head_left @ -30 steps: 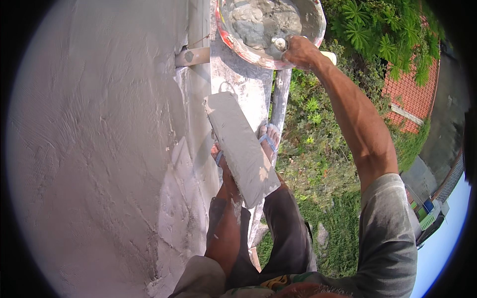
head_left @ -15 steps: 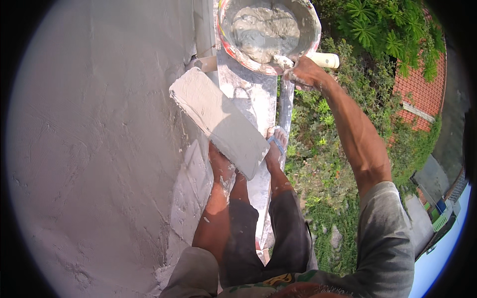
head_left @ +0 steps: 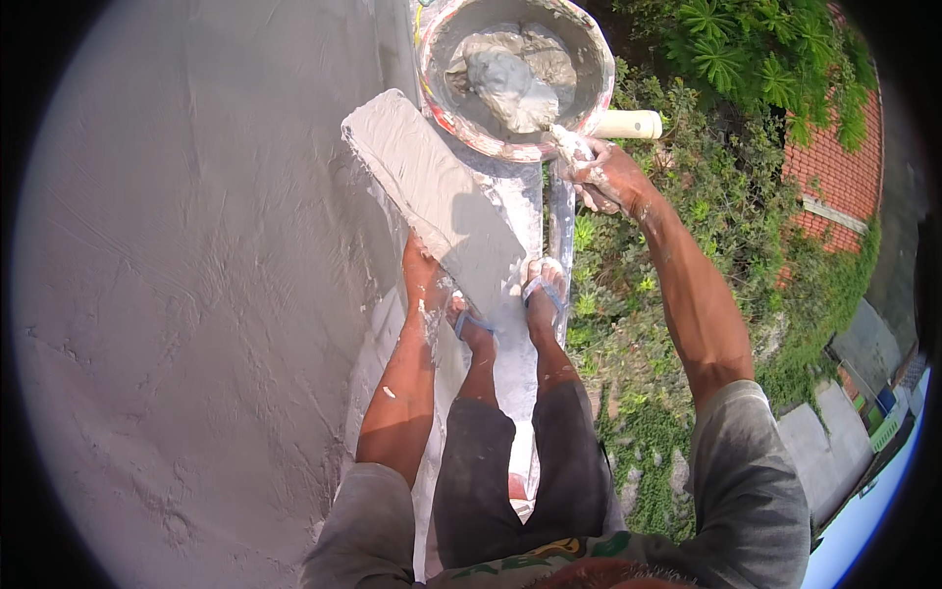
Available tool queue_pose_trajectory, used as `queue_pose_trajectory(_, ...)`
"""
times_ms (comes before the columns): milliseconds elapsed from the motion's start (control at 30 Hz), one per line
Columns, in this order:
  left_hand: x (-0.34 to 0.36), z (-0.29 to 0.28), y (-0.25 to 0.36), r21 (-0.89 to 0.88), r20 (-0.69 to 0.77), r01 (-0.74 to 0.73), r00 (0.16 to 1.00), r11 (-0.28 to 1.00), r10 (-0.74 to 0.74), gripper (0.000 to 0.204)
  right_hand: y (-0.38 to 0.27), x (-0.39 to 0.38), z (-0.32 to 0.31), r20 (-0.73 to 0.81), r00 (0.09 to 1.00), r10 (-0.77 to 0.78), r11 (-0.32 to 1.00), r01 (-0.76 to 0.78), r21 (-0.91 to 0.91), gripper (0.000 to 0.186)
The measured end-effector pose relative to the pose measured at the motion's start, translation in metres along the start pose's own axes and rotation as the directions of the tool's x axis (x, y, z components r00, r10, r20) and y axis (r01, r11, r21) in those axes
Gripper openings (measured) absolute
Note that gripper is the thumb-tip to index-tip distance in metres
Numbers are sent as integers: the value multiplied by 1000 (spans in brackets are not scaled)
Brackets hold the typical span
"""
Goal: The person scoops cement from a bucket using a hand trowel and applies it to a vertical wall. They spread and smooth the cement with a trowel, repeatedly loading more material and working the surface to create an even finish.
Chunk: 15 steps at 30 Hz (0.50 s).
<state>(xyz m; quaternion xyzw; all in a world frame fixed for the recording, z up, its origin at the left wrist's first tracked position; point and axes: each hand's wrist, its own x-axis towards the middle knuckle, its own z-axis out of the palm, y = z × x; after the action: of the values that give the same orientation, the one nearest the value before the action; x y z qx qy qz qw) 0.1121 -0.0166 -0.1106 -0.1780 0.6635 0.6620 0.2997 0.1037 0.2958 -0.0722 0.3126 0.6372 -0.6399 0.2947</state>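
Left hand (head_left: 424, 267) grips plaster board (head_left: 432, 191), long axis toward basin (head_left: 515, 74) | right hand (head_left: 599, 172) nearer, closed on trowel handle (head_left: 628, 125) at rim

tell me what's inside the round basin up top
The basin holds a grey lump of wet plaster and smears on its walls. The right hand grips a tool at the rim; its blade is hidden.
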Motion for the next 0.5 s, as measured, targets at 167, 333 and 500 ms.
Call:
queue_pose_trajectory(167, 22, 24, 6, -12, 51, 54, 997, 998, -53, 44, -4, -45, -9, -147, 988, -56, 991, 36, -132, 42)
queue_pose_trajectory(333, 46, 33, -17, -308, 142, 91, 989, 947, -49, 37, -27, -105, 29, -278, 875, -396, 875, 268, -402, 41)
queue_pose_trajectory(500, 56, 76, 3, -397, 353, 171, 936, 902, -22, 34, -2, -140, 75, -411, 842, -348, 849, 98, -519, 45)
